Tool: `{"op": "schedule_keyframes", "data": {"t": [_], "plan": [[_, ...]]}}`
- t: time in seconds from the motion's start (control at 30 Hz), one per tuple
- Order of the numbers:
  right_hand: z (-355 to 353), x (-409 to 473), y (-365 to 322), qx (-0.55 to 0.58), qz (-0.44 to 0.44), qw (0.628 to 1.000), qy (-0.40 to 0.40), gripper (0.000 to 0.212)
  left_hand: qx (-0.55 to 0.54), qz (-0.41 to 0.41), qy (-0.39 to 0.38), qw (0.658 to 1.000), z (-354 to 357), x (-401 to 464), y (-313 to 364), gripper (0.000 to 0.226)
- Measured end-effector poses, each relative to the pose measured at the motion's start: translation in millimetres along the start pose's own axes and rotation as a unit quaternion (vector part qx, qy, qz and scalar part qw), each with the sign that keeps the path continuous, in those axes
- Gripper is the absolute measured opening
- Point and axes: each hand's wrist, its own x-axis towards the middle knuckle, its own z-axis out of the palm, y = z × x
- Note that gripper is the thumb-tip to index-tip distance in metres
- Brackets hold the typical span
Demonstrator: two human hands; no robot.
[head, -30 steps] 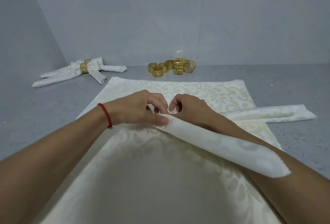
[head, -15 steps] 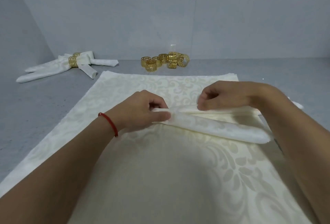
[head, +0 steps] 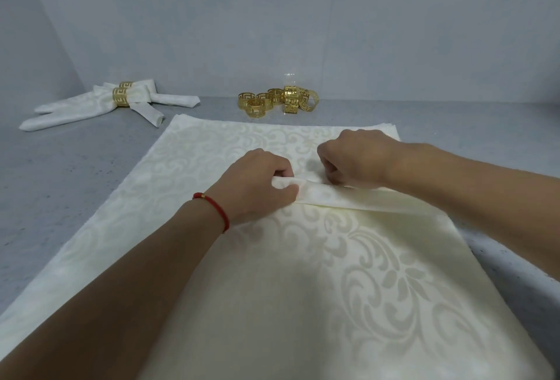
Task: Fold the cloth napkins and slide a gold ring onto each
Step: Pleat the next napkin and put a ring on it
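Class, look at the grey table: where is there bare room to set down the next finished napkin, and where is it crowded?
Bare grey table lies left of the flat napkin stack, in front of the ringed napkins. Another bare strip runs at the far right, behind the stack. It is crowded around the loose gold rings and mid-stack, where the left hand and right hand fold the napkin.

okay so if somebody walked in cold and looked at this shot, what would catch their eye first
Probably the two hands in the middle: the left hand, with a red bracelet on its wrist, and the right hand both grip a rolled cream napkin lying on a stack of flat patterned napkins. Next, the cluster of gold rings by the back wall. At far left lie finished napkins, already ringed.
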Motion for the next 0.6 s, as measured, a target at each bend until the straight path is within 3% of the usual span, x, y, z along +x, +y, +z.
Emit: {"op": "schedule_keyframes", "data": {"t": [0.1, 0.17, 0.23, 0.47, 0.6], "plan": [[-16.6, -2.8, 5.5, 0.113, -0.012, 0.990, -0.086, 0.021, -0.007, 0.000, -0.004, 1.000, -0.3, 1.5, -0.5, 0.018], [-32.6, -1.1, 21.1, 0.277, -0.014, 0.941, -0.194, 0.026, -0.026, -0.010, -0.009, 1.000, -1.7, 1.9, -1.5, 0.018], [-44.7, -1.6, 32.6, 0.329, -0.043, 0.908, -0.256, 0.028, -0.043, -0.016, -0.022, 0.999, -4.2, 1.3, -1.6, 0.017], [-13.1, 17.4, 38.0, 0.266, -0.075, 0.945, -0.174, 0.028, -0.089, -0.033, -0.094, 0.991, -18.0, 9.2, -4.7, 0.015], [1.6, 19.7, 39.6, 0.314, -0.066, 0.934, -0.160, 0.028, -0.115, -0.069, -0.140, 0.981, -26.2, 15.1, -6.9, 0.012]]}}
